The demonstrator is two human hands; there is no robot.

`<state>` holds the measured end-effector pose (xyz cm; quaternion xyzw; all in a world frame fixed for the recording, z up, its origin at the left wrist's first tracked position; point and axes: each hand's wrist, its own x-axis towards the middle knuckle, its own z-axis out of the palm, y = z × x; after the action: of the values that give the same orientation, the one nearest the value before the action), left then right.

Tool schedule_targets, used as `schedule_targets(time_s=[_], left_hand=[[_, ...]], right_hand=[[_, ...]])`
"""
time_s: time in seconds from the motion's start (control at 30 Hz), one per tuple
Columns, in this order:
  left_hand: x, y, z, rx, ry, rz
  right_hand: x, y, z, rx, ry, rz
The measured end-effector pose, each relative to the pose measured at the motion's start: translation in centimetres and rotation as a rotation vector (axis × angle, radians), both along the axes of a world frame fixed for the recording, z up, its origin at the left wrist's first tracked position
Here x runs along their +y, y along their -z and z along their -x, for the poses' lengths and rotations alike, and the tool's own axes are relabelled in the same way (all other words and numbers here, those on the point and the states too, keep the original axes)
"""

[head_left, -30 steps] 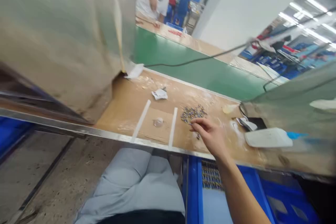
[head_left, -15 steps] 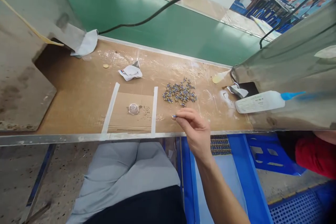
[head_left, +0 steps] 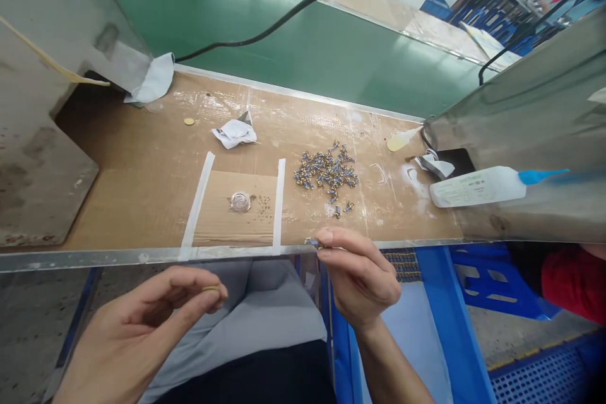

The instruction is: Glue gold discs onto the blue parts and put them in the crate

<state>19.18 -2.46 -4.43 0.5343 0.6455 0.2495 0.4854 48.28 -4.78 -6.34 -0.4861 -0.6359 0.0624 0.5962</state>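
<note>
My right hand (head_left: 362, 271) pinches a small blue-and-gold metal piece (head_left: 312, 242) between thumb and fingertips, just above the bench's front edge. Beyond it lies a pile of similar small blue-and-gold pieces (head_left: 326, 169), with a couple lying loose on the near side. At lower left, my left hand (head_left: 156, 322) is over my lap, thumb and forefinger closed on a thin yellowish piece (head_left: 211, 288) whose kind I cannot make out. Between two white tape strips, a small clear round dish (head_left: 240, 201) sits on a cardboard patch (head_left: 218, 227), tiny dark specks beside it.
A white squeeze bottle with a blue nozzle (head_left: 478, 187) lies at right, a small yellowish bottle (head_left: 400, 140) behind it. Crumpled white paper (head_left: 235, 132) lies at the back. Metal walls flank the bench (head_left: 142, 183). Blue trays (head_left: 445, 303) stand below right, near another person's red sleeve (head_left: 572, 281).
My left hand has come into view at lower left, holding a thin yellowish piece. My right hand has drawn back toward the bench edge with its metal piece. Two pieces now lie near the pile's front.
</note>
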Motion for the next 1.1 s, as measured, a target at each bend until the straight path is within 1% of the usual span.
schedule_targets(time_s=[0.1, 0.2, 0.33, 0.4, 0.47, 0.6, 0.67, 0.77, 0.83, 0.9, 0.97, 1.03, 1.1], left_hand=[[0.2, -0.7, -1.4, -0.061, 0.025, 0.072], [0.6, -0.7, -1.9, -0.111, 0.072, 0.037], [1.0, -0.4, -2.9, -0.173, 0.179, -0.012], [1.2, -0.5, -4.0, -0.272, 0.204, 0.000], [1.3, -0.8, -5.4, -0.419, 0.212, 0.045], [1.7, -1.6, -7.5, -0.708, 0.238, 0.202], [1.9, -1.9, -7.9, -0.771, 0.242, 0.245], [1.9, -2.1, -8.0, -0.752, 0.245, 0.241], [1.7, -2.2, -7.9, -0.701, 0.237, 0.203], [1.4, -2.3, -7.8, -0.616, 0.220, 0.113], [1.0, -2.5, -7.7, -0.496, 0.205, -0.017], [0.7, -2.8, -7.6, -0.388, 0.208, -0.135], [0.5, -3.0, -7.6, -0.319, 0.218, -0.219]], right_hand=[[-0.3, 0.2, 0.2, 0.042, 0.009, 0.017], [-0.5, 0.5, 0.3, 0.107, 0.015, 0.041], [-0.8, 0.6, 0.7, 0.176, 0.018, 0.053], [-0.9, 0.5, 1.0, 0.196, -0.002, 0.040], [-0.9, 0.2, 1.2, 0.196, -0.031, 0.026], [-0.9, -0.3, 1.5, 0.108, -0.065, -0.020], [-1.0, -0.5, 1.6, 0.052, -0.071, -0.041], [-1.1, -0.5, 1.6, 0.025, -0.099, -0.054], [-1.2, -0.4, 1.6, 0.053, -0.108, -0.020], [-1.3, -0.2, 1.6, 0.096, -0.107, 0.037], [-1.2, -0.1, 1.5, 0.124, -0.124, 0.081], [-1.0, -0.2, 1.5, 0.134, -0.162, 0.092], [-0.9, -0.3, 1.5, 0.146, -0.192, 0.092]])
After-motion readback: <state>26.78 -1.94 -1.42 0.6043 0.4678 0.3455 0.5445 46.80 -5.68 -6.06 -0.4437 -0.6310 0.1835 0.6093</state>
